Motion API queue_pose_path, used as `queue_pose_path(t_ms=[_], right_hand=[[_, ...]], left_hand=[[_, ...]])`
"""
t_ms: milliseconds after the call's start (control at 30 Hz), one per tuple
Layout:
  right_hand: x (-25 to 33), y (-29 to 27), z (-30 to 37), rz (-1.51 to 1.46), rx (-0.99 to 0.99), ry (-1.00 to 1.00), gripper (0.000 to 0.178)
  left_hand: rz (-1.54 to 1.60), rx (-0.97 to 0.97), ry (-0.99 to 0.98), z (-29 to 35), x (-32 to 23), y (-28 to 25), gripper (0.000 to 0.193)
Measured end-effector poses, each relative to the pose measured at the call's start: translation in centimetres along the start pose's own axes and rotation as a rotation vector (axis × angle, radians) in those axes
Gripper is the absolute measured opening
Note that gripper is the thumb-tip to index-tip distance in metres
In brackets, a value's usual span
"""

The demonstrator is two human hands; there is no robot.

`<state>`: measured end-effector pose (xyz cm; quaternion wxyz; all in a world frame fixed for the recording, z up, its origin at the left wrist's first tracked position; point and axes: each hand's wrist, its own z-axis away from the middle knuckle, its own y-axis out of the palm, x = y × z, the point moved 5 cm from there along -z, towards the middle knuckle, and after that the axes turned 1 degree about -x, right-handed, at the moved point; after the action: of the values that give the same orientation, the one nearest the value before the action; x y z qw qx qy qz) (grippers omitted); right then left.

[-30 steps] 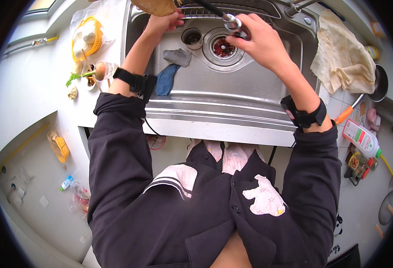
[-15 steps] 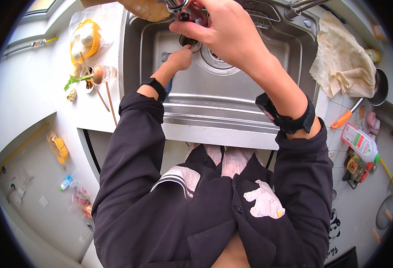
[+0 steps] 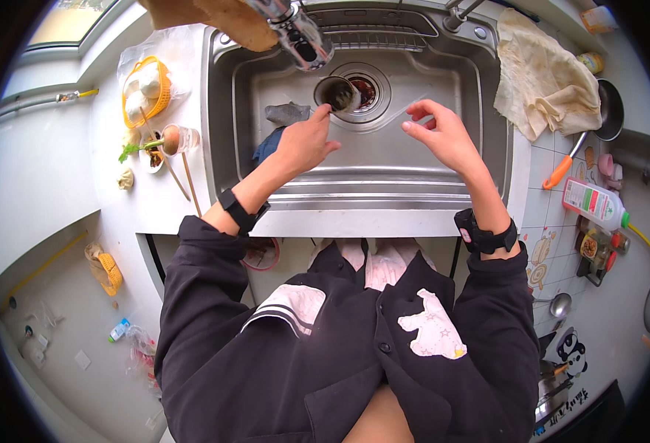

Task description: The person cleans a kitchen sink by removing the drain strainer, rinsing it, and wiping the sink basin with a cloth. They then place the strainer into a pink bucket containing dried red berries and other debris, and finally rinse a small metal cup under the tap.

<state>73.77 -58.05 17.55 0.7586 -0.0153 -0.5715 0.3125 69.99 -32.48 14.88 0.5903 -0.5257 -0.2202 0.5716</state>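
Observation:
In the metal sink, my left hand pinches the near edge of a small round metal vessel with a dark inside. The vessel is tilted beside the drain; whether it has a handle is hidden by my fingers. Above it hangs the chrome faucet head, apart from both hands. My right hand hovers over the right side of the basin, empty, fingers loosely bent and apart. A grey cloth and a blue cloth lie at the basin's left, close to my left hand.
Left on the counter are a yellow basket of white round items, chopsticks and a small dish. To the right are a beige cloth, an orange-handled pan and a plastic bottle. A wire rack spans the sink's back.
My right hand has left the faucet and come down over the basin's right side. My left hand is nearer to me, still at the metal vessel. The view has shifted slightly.

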Motion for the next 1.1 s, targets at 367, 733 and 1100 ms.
queue_pose_path(t_ms=[367, 733, 1100], right_hand=[[0.7, 2.5, 2.5, 0.611, -0.144, -0.165, 0.1], [-7.5, -2.6, -4.7, 0.774, -0.097, 0.055, 0.078], [-15.1, -5.1, -14.2, 0.828, -0.178, 0.094, 0.078]], left_hand=[[0.052, 0.097, 0.388, -1.2, -10.8, 0.7, 0.04], [0.199, 0.06, 0.268, -6.9, -8.4, 4.4, 0.053], [0.246, 0.039, -0.261, -18.4, 9.9, 13.4, 0.06]])
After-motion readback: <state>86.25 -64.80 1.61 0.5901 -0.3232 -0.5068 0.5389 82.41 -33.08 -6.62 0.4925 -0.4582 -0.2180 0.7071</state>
